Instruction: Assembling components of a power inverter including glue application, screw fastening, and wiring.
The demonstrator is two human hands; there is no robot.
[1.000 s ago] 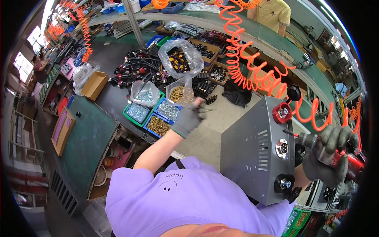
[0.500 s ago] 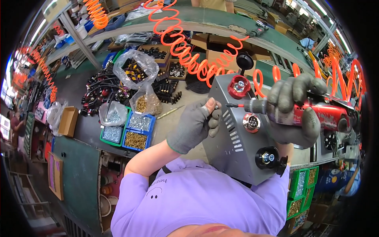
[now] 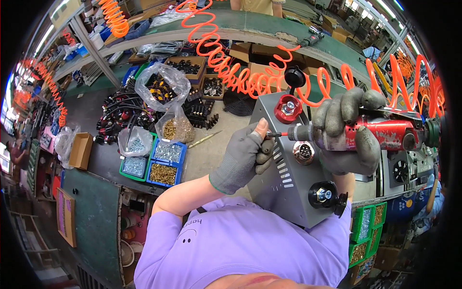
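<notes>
A person in a lilac shirt looks down at a grey metal box [image 3: 288, 192] standing on a workbench [image 3: 211, 154], its front panel carrying a red terminal knob [image 3: 287, 108], a round metal socket [image 3: 303, 152] and a black terminal knob [image 3: 323, 194]. The left hand [image 3: 243, 156], in a grey glove, is pinched narrow at the box's upper left edge, fingertips closed on a small fastener that is too small to identify. The right hand [image 3: 349, 132], also gloved, is wrapped around a red air screwdriver [image 3: 380, 134] lying level, its bit tip meeting the left fingertips. Half a second ago the bit stood a little apart from those fingers and the tool sat slightly lower; now they touch. Blue and green bins of screws [image 3: 154, 161] sit to the left, orange coiled hoses [image 3: 226, 62] hang above.
</notes>
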